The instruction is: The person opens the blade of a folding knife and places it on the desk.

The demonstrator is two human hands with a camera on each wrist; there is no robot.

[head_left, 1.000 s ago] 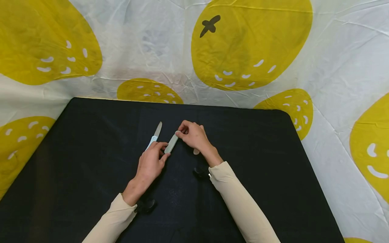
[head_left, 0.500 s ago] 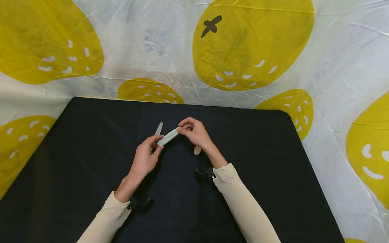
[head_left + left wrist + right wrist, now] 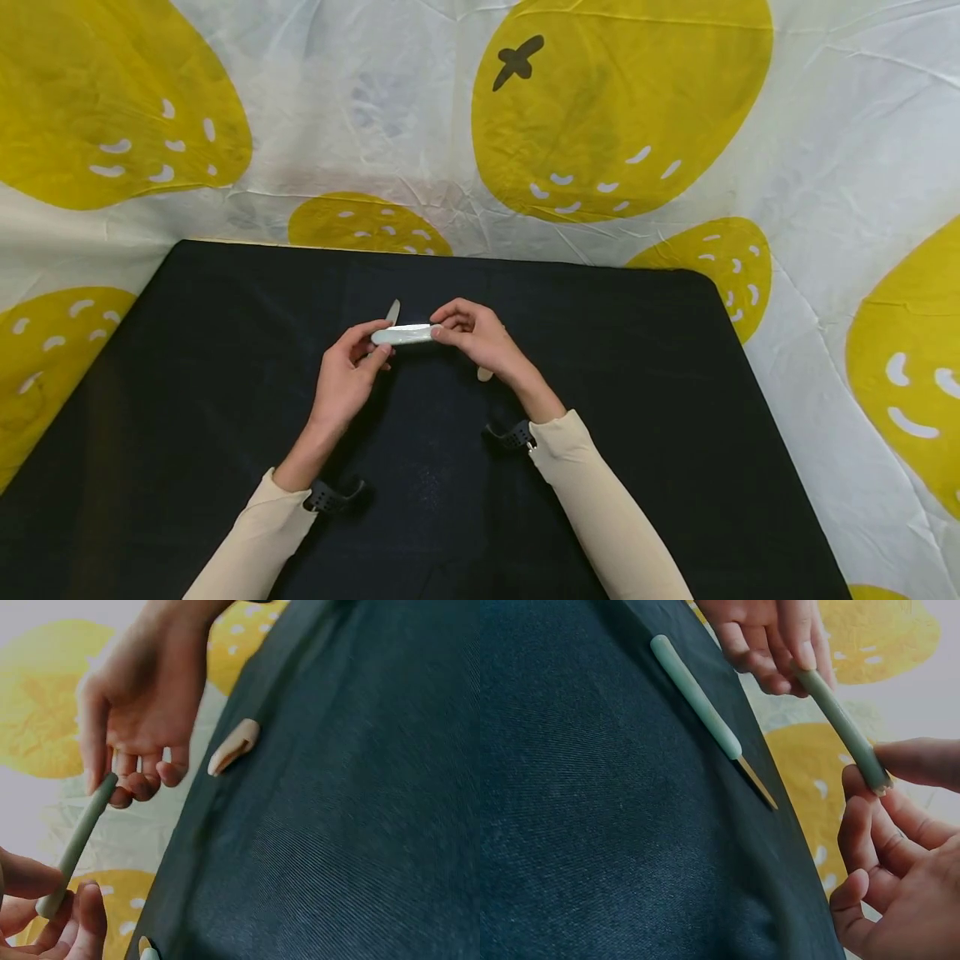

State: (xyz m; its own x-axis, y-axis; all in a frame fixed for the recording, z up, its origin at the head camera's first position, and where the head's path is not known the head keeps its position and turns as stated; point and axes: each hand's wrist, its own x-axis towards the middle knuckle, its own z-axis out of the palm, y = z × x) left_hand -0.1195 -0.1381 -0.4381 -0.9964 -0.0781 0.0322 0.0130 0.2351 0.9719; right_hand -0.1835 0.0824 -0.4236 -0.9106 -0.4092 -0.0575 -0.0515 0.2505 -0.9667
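Observation:
A slim, flat, pale green piece (image 3: 405, 335) with a rounded end is held level above the black table; its exact kind is unclear. My left hand (image 3: 343, 379) pinches its rounded left end between thumb and fingers. Thumb and index finger of my right hand (image 3: 483, 342) pinch the other end, which looks notched in the right wrist view. Behind my left hand lies a knife (image 3: 697, 697) with a light blue-green handle, mostly hidden in the head view except for its blade. A small beige piece (image 3: 235, 746) with a slot along it lies partly under my right forearm.
A black cloth (image 3: 637, 417) covers the table. Behind it hangs a white curtain (image 3: 360, 100) printed with large yellow shapes. Black bands (image 3: 510, 435) sit at both wrists, below cream sleeves.
The pale green piece has risen off the table and turned from slanted to nearly level. My left hand has moved left and up with its end; the right hand stays near its place.

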